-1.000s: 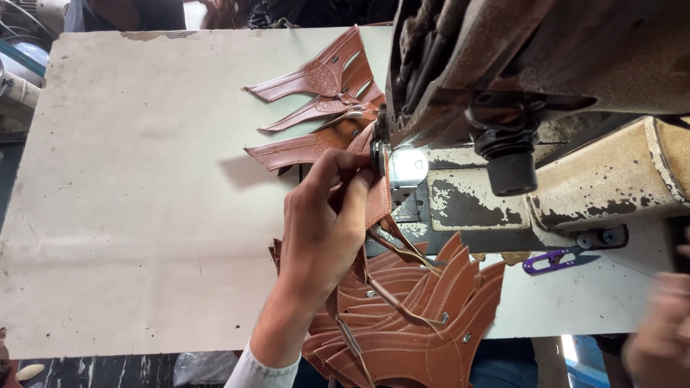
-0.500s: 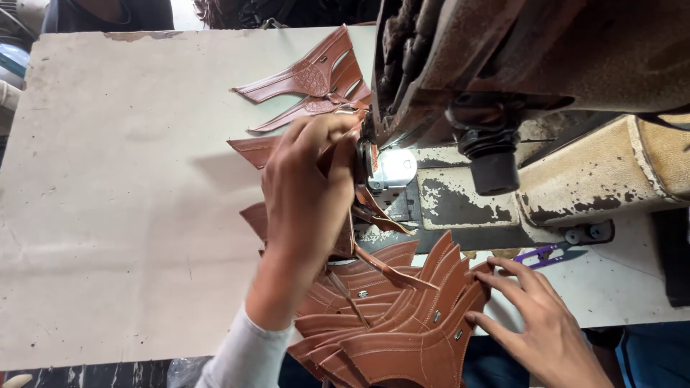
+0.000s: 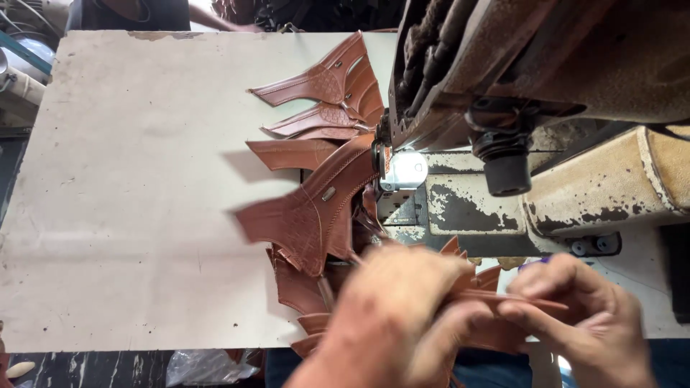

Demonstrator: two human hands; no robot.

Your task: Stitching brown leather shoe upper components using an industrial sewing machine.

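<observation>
Below the sewing machine point(image 3: 546, 93), at the near edge of the worktable point(image 3: 144, 215), both hands meet over a heap of brown leather pieces. The left hand point(image 3: 399, 316) is blurred; its fingers curl inward and press against a thin brown leather piece point(image 3: 503, 298), which it grips from the left. The right hand point(image 3: 589, 316) comes in from the right side of the machine's base and pinches the same piece between thumb and forefinger, the other fingers bent beneath. The piece stretches flat between the two hands, just in front of the machine's base, with its narrow end pointing right over the right hand's knuckles.

Left of the machine's needle area, a chain of cut leather pieces point(image 3: 316, 208) fans out across the table. The nearest one is broad, embossed and carries a small metal fitting; it runs up to the presser foot point(image 3: 381, 154), beside a small bright lamp point(image 3: 406, 171). Beyond it, further from the hands, three more pointed pieces point(image 3: 323, 86) lie overlapped, their tips aimed left. Under the hands, more pieces of the same brown leather are stacked at the table's edge.

Right of the lamp, the machine's bed point(image 3: 460, 208) shows worn, chipped paint. At the table's near edge, left of the hands, a crumpled clear plastic bag point(image 3: 208, 366) sits lower down.
</observation>
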